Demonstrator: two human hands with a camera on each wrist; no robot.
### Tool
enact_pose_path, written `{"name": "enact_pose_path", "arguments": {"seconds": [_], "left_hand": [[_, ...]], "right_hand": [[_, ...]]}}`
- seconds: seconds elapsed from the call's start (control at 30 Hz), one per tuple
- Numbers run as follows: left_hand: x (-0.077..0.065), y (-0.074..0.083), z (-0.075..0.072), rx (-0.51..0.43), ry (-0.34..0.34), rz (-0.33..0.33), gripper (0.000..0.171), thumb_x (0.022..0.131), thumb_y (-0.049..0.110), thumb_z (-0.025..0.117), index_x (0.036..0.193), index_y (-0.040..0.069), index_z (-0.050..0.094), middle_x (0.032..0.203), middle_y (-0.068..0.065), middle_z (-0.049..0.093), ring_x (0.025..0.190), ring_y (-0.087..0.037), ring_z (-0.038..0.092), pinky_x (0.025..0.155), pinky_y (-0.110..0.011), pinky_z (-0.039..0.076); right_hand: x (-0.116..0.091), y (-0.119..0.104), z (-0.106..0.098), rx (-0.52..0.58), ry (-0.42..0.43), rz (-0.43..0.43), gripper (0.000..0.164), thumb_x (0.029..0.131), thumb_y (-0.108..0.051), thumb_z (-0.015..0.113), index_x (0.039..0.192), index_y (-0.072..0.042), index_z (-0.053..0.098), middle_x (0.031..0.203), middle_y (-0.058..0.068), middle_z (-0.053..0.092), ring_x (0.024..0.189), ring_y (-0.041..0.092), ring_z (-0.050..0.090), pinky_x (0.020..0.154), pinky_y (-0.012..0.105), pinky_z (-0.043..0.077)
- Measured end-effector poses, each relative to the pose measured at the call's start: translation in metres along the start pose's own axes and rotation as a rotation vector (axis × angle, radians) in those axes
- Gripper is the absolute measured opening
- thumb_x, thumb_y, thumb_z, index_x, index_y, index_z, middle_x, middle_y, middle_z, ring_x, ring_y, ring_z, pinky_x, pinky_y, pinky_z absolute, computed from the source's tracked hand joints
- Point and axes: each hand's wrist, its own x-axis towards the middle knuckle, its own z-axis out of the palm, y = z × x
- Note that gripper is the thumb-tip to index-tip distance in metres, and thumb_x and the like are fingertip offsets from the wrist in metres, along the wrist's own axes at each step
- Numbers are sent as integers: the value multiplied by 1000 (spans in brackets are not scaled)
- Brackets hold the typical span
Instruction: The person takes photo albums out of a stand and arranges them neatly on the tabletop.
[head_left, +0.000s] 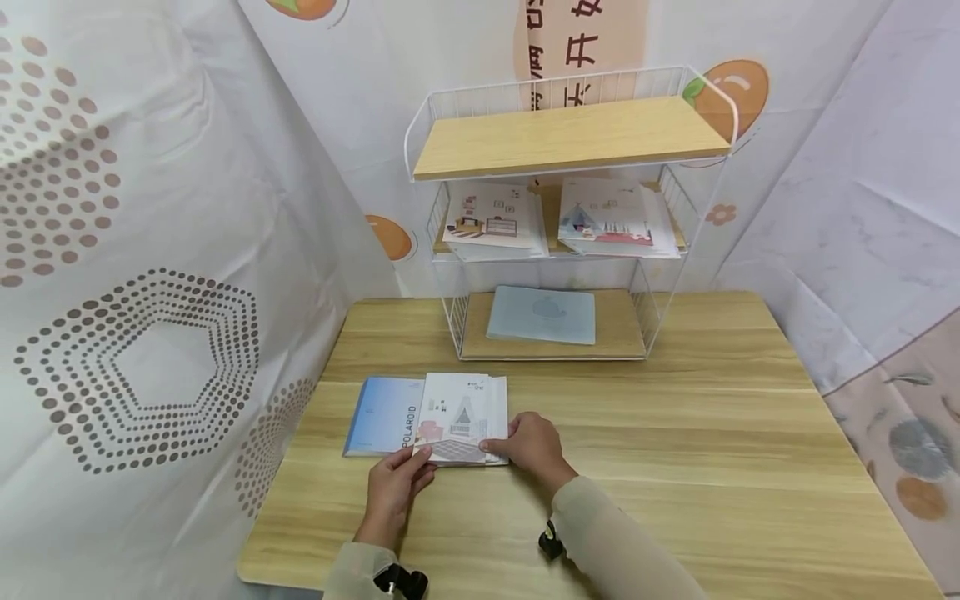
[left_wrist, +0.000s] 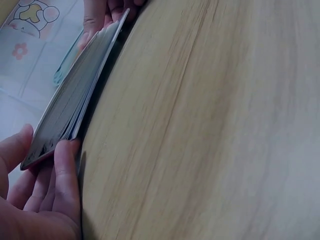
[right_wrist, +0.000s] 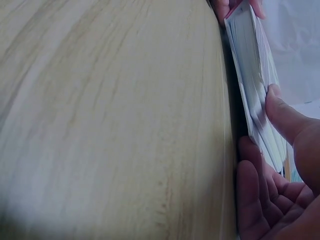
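Beige sleeves (head_left: 618,533) end in hands (head_left: 534,448) both gripping white booklets (head_left: 453,408) over a wood-grain table (head_left: 712,467), printed sheets (head_left: 375,100) behind

Your wood-grain table (head_left: 712,450) bears a blue book (head_left: 382,417) lettered POLAROID towards its left side and, at the back, a white wire rack (head_left: 553,359) with wooden shelves. On the middle shelf (head_left: 551,208) you have a left booklet stack (head_left: 491,217) and a right booklet stack (head_left: 607,212), both illustrated; on the bottom shelf (head_left: 618,321), a pale blue notebook (head_left: 540,315).
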Motion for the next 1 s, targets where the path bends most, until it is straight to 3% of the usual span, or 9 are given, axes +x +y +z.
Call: {"name": "enact_pose_path", "arguments": {"seconds": [0.37, 0.5, 0.7, 1.0], "left_hand": [[-3, -3, 2, -8, 54, 33, 51, 90, 23, 83, 126, -8, 65, 94, -9, 75, 82, -17, 75, 78, -31, 65], [-6, -2, 2, -23, 40, 35, 51, 93, 22, 80, 128, -11, 63, 91, -10, 76, 82, -17, 75, 78, -33, 65], [-7, -1, -2, -65, 39, 18, 40, 98, 13, 63, 128, -13, 60, 90, -10, 76, 83, -18, 77, 78, -34, 65], [-9, 0, -4, -85, -9, 35, 44, 101, 13, 65, 135, -13, 57, 95, -11, 77, 87, -18, 77, 82, -34, 65]], "right_hand": [[1, -1, 3, -26, -4, 11, 56, 66, -63, 91, 65, -17, 58, 58, -6, 49, 55, 14, 45, 47, 28, 34], [1, 0, 3, -23, 2, 22, 56, 65, -62, 91, 65, -17, 58, 58, -5, 50, 55, 14, 45, 48, 28, 34], [1, 1, 3, -6, -15, 24, 54, 67, -61, 91, 67, -16, 60, 60, -5, 52, 56, 14, 47, 49, 28, 36], [1, 0, 0, -22, -1, 24, 54, 66, -61, 91, 68, -16, 61, 61, -5, 54, 57, 15, 49, 49, 28, 37]]}}
